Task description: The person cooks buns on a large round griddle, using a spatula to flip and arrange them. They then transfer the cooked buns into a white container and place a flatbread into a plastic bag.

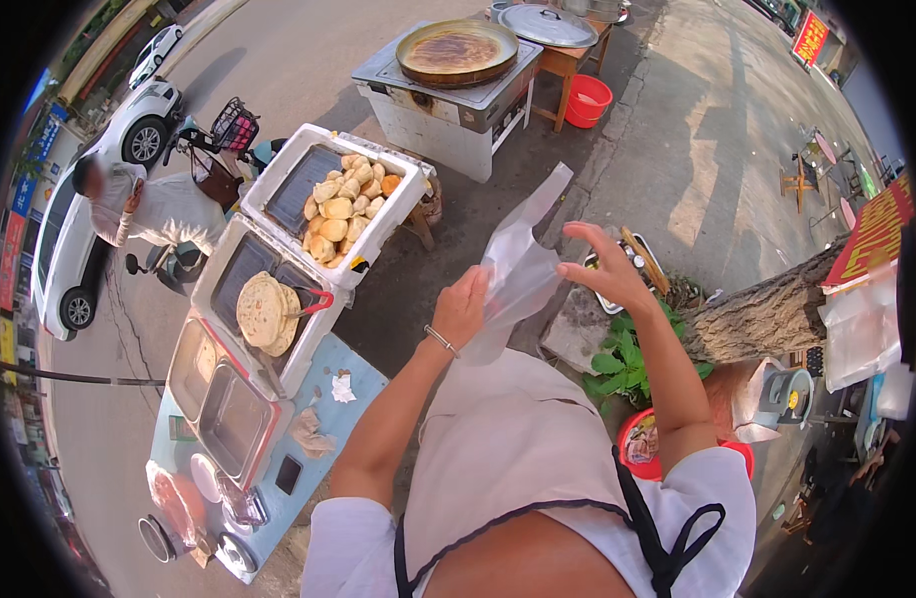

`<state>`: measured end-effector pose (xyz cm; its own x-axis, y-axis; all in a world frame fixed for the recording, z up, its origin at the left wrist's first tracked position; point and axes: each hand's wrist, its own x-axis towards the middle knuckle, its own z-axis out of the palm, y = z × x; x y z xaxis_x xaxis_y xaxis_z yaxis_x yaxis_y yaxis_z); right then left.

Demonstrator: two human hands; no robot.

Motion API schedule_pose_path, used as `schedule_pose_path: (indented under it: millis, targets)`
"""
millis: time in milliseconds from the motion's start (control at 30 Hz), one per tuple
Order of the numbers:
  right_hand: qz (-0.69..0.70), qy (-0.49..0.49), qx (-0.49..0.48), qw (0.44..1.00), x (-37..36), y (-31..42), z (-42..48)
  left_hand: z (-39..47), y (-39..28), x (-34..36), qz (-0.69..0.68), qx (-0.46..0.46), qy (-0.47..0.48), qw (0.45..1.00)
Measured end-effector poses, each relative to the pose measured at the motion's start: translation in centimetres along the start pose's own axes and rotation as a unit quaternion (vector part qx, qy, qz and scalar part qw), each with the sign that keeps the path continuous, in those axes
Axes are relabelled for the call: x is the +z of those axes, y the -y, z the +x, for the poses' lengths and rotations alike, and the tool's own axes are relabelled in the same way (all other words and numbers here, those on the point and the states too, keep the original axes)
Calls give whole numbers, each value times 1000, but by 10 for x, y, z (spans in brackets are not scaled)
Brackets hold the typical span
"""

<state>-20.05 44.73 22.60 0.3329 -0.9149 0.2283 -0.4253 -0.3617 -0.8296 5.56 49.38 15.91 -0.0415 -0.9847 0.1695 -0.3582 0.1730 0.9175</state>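
Note:
My left hand point(462, 306), with a bangle on its wrist, grips one side of a thin translucent plastic bag point(514, 261). My right hand point(604, 265) is at the bag's other side, fingers spread; its thumb is close to the film, and I cannot tell whether it touches. Left of my hands, a white foam box point(409, 196) holds a metal tray with a pile of browned buns point(343, 205). In the foam box point(204, 280) beside it lie stacked flatbreads point(266, 314) and red-handled tongs point(320, 300).
A large round pan point(458, 52) sits on a stove point(428, 112) ahead. The blue table point(346, 418) bears a phone point(288, 475), metal trays point(236, 418) and crumpled paper. A person point(159, 205) is beyond the boxes, at left. A tree trunk point(757, 314) and red basins point(637, 456) are at right.

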Motion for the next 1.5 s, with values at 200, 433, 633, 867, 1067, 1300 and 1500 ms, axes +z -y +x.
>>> schedule_pose_path:
  millis: [200, 433, 633, 867, 1067, 1300, 1500]
  targets:
    - [244, 267, 110, 926, 138, 16, 58, -53, 44, -126, 8, -77, -69, 995]
    - [191, 374, 107, 901, 259, 64, 97, -105, 102, -214, -9, -156, -299, 941]
    - [319, 389, 133, 854, 345, 86, 103, -118, 105, -210, -154, -164, -365, 903]
    - [337, 510, 190, 768, 414, 88, 162, -130, 184, -217, -376, -127, -576, 715]
    - [363, 554, 265, 701, 427, 41, 269, -249, 139, -282, -145, -37, -885, 441]
    - [287, 668, 200, 657, 452, 45, 304, -170, 68, -253, 397, -405, -620, 542]
    - [165, 703, -151, 675, 477, 85, 231, -63, 130, -197, -225, -261, -635, 692]
